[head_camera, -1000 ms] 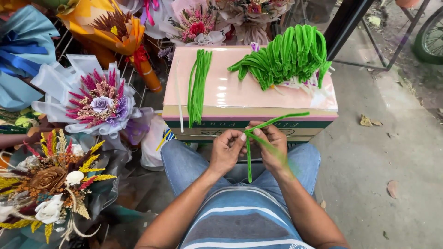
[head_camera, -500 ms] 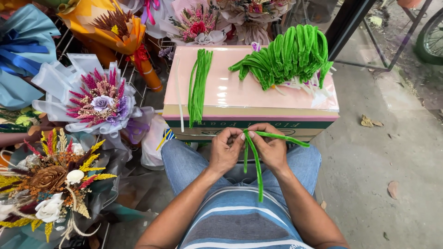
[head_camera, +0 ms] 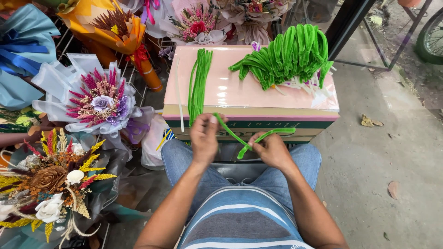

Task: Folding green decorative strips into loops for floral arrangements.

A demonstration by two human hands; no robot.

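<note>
My left hand (head_camera: 204, 137) and my right hand (head_camera: 271, 150) hold a green fuzzy pipe cleaner (head_camera: 240, 138) between them, above my knees. The wire runs from the left fingers down to the right hand, then bends back out to the right. In front of me stands a pink-topped cardboard box (head_camera: 230, 94). On it lie a straight bundle of green pipe cleaners (head_camera: 199, 83) at the left and a heap of bent green ones (head_camera: 288, 53) at the right.
Wrapped flower bouquets crowd the left side: a purple and pink one (head_camera: 97, 99), an orange-wrapped one (head_camera: 113, 27), a blue-wrapped one (head_camera: 20, 55), a dried one (head_camera: 50, 180). Concrete floor (head_camera: 392, 152) lies to the right, with a metal frame (head_camera: 369, 46) and a wheel (head_camera: 431, 34).
The pipe cleaner hung down between my hands before. My hands have moved apart, the left one rising, and the wire now stretches slantwise between them.
</note>
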